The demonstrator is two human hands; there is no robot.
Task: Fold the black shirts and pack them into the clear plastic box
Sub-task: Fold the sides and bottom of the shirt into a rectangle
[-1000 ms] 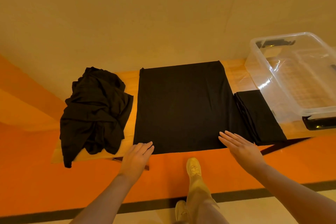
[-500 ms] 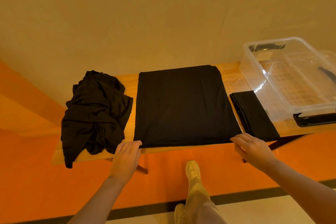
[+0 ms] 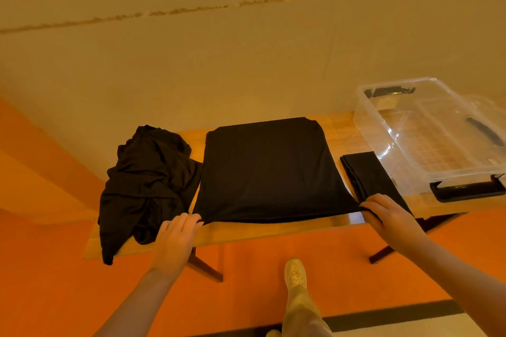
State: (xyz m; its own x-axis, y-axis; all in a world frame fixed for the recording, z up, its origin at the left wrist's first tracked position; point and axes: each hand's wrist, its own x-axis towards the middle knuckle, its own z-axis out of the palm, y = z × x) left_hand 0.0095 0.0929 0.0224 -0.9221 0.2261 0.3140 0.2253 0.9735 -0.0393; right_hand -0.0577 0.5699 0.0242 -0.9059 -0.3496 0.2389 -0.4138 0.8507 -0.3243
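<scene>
Now, from left to right:
Crumpled shirts: one heap point(image 3: 147, 183), left of centre on the table point(image 3: 273, 230).
Left hand point(image 3: 175, 241): pinching near-left corner of the flat shirt point(image 3: 268, 169).
Flat shirt: one, centre.
Right hand point(image 3: 388, 216): gripping its near-right corner.
Folded shirt point(image 3: 369, 175): one, right of centre.
Clear plastic box point(image 3: 427, 128): one, right edge.

Shirt point(image 3: 268, 169) left of box point(image 3: 438, 139)

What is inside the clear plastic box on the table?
The clear plastic box holds no shirts: its gridded floor shows through. A dark strip lies by its right wall; whether inside or outside is unclear. Its right end is cut off.
</scene>
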